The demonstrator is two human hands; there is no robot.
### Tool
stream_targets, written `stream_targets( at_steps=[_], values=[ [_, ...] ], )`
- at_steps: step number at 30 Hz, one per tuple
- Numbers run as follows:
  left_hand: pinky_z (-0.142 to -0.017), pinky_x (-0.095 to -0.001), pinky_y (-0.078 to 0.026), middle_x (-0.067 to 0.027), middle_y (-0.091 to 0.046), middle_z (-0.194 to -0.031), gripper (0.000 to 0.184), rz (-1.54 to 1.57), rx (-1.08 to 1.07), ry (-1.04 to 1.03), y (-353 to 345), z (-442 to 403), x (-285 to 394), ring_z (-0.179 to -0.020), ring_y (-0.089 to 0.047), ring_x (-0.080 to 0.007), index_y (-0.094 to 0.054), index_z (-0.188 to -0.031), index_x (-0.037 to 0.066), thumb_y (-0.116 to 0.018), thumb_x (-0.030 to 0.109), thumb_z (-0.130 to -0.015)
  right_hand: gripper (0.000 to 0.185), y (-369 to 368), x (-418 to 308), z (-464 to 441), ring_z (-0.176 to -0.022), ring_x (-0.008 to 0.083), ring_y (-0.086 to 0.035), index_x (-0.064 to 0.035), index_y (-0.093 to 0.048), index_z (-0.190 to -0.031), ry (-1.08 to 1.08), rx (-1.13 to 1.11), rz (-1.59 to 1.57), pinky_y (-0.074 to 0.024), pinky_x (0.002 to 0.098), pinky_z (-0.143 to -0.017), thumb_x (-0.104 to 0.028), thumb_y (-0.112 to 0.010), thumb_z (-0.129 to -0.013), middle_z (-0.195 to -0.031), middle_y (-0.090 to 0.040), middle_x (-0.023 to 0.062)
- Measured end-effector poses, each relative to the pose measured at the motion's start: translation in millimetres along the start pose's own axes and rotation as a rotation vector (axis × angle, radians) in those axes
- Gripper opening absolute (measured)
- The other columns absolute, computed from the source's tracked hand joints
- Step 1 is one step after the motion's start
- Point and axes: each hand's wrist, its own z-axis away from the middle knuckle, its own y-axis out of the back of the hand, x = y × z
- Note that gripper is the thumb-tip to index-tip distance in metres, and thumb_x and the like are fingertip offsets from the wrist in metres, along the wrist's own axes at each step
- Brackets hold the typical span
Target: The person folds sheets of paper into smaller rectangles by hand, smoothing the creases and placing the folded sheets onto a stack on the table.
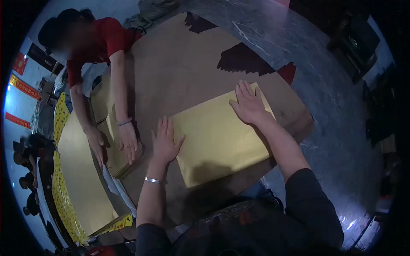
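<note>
A rectangular sheet or stack of gold paper [222, 141] lies flat on the brown table [171, 81] in front of me. My left hand [165, 141] rests at its left edge, fingers stretched out and pointing away from me, a silver bracelet on the wrist. Across the paper, near its far right corner, my right hand [248, 103] lies flat with its fingers spread. Neither hand grips anything. Whether the paper is one sheet or several cannot be made out.
At the left, a person in a red top [115, 36] leans over gold sheets [115, 158] with both hands. Yellow patterned material [64, 200] borders a gold surface [81, 170]. Dark red jagged pieces [243, 58] lie at the table's far right edge. Black furniture [356, 47] stands beyond.
</note>
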Motion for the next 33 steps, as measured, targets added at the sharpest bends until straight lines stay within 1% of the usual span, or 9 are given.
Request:
stream_targets(
  at_steps=[3, 7, 8, 16, 18, 19, 24, 26, 33],
  values=[
    [-0.115, -0.0631, -0.016, -0.0154, -0.018, -0.161, 0.075, 0.013, -0.054, 0.122, 3, -13, -8, -0.149, -0.014, -0.0334, -0.026, -0.151, 0.002, -0.049, 0.047, -0.095, 0.07, 17, 42, -1, -0.151, 0.0265, -0.003, -0.0005, -0.017, -0.154, -0.132, -0.045, 0.038, -0.0068, 0.0506, -0.121, -0.047, -0.026, -0.102, -0.163, -0.008, 0.0148],
    [-0.105, -0.0536, -0.038, -0.0168, -0.047, -0.142, 0.05, 0.078, 0.157, 0.189, 6, -27, -13, -0.133, -0.041, -0.0364, -0.056, -0.131, 0.006, -0.06, 0.033, -0.09, 0.069, 18, 61, 3, -0.151, 0.0262, -0.003, -0.0009, -0.015, -0.154, -0.177, -0.019, 0.032, -0.0066, 0.0503, -0.121, -0.046, -0.027, -0.103, -0.163, -0.007, 0.0139],
    [-0.093, -0.0485, -0.047, -0.0174, -0.06, -0.124, 0.035, 0.057, 0.271, 0.197, 8, -30, -11, -0.114, -0.057, -0.0365, -0.066, -0.114, 0.006, -0.063, 0.029, -0.087, 0.069, 16, 63, 2, -0.151, 0.0263, -0.003, -0.0008, -0.015, -0.154, -0.174, -0.021, 0.042, -0.007, 0.0504, -0.121, -0.046, -0.027, -0.103, -0.163, -0.008, 0.0134],
    [-0.079, -0.0362, -0.053, -0.0165, -0.069, -0.096, 0.041, 0.417, 0.227, 0.475, -4, -42, -25, -0.085, -0.068, -0.0265, -0.067, -0.111, 0.001, -0.072, 0.031, -0.084, 0.07, 17, 63, 4, -0.151, 0.0264, -0.006, -0.0006, -0.019, -0.153, -0.17, 0.002, 0.019, -0.0092, 0.0522, -0.121, -0.047, -0.028, -0.102, -0.163, -0.009, 0.013],
    [-0.076, -0.0431, -0.052, -0.0183, -0.071, -0.091, 0.042, 0.611, 0.306, 0.402, -10, -34, -26, -0.084, -0.069, -0.0338, -0.068, -0.101, 0.0, -0.069, 0.036, -0.081, 0.07, 16, 64, 4, -0.151, 0.0267, -0.006, -0.0006, -0.019, -0.153, -0.166, 0.01, 0.005, -0.0092, 0.0522, -0.121, -0.047, -0.028, -0.102, -0.163, -0.009, 0.013],
    [-0.07, -0.0403, -0.051, -0.0169, -0.069, -0.08, 0.039, 0.671, 0.201, 0.443, 4, -29, -14, -0.073, -0.068, -0.0276, -0.068, -0.092, -0.003, -0.067, 0.034, -0.082, 0.07, 16, 63, 4, -0.151, 0.0269, -0.006, -0.0006, -0.019, -0.153, -0.171, 0.012, -0.005, -0.0092, 0.0522, -0.121, -0.047, -0.029, -0.102, -0.163, -0.01, 0.013],
    [-0.065, -0.0381, -0.049, -0.0151, -0.068, -0.077, 0.034, 1.223, 0.002, 0.556, 5, -11, -7, -0.07, -0.064, -0.0198, -0.068, -0.088, -0.005, -0.071, 0.028, -0.081, 0.07, 8, 67, 3, -0.151, 0.0267, -0.008, -0.0007, -0.02, -0.153, -0.164, 0.05, -0.022, -0.0103, 0.0524, -0.121, -0.047, -0.031, -0.102, -0.162, -0.012, 0.0135],
    [-0.066, -0.0377, -0.05, -0.0142, -0.067, -0.075, 0.033, 0.722, 0.159, 0.424, -14, -12, -25, -0.07, -0.063, -0.019, -0.066, -0.087, -0.006, -0.072, 0.026, -0.08, 0.069, 9, 69, 5, -0.151, 0.0272, -0.007, -0.0007, -0.021, -0.153, -0.15, 0.047, -0.041, -0.0086, 0.0533, -0.12, -0.046, -0.031, -0.102, -0.163, -0.01, 0.0138],
    [-0.079, -0.0399, -0.052, -0.0214, -0.069, -0.1, 0.051, 0.579, 0.165, 0.463, -7, -20, -14, -0.094, -0.068, -0.0308, -0.064, -0.113, -0.004, -0.073, 0.033, -0.079, 0.069, 12, 67, 9, -0.15, 0.0275, -0.009, -0.001, -0.022, -0.152, -0.153, 0.049, -0.036, -0.009, 0.0534, -0.12, -0.045, -0.035, -0.101, -0.162, -0.013, 0.0141]
  ],
)
